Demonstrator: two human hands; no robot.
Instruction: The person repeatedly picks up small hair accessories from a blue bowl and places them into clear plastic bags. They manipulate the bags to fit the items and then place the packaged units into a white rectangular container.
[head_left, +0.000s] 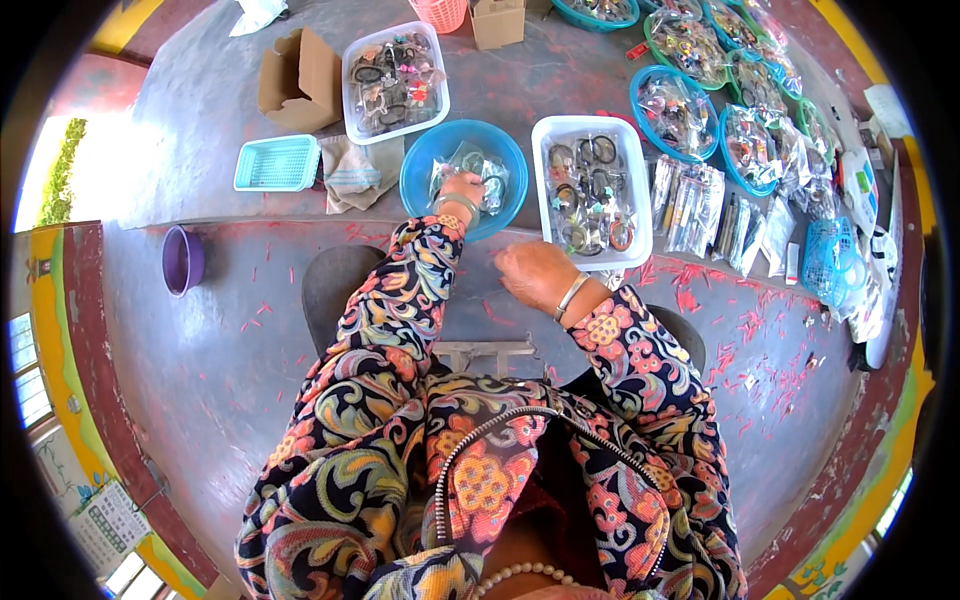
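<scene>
My left hand (462, 190) reaches into a round blue basin (412, 178), its fingers closed on a clear plastic bag (468, 160) among small packets. Part of the fingers is hidden. My right hand (538, 275) is held low by the table's near edge, between the basin and a white tray (592, 262). Its fingers are curled; anything inside them is out of sight. Several dark hair ties, some with small coloured ornaments, lie in that tray. Beyond the basin to the left, another white tray (353, 115) holds more bagged hair ties.
On the left are a turquoise basket (276, 165), a folded cloth (352, 176) and an open carton (300, 80). Filled basins (717, 145) and plastic packets (690, 205) crowd the right. A purple tub (183, 262) stands left, below the table edge. Red scraps (688, 298) litter the floor.
</scene>
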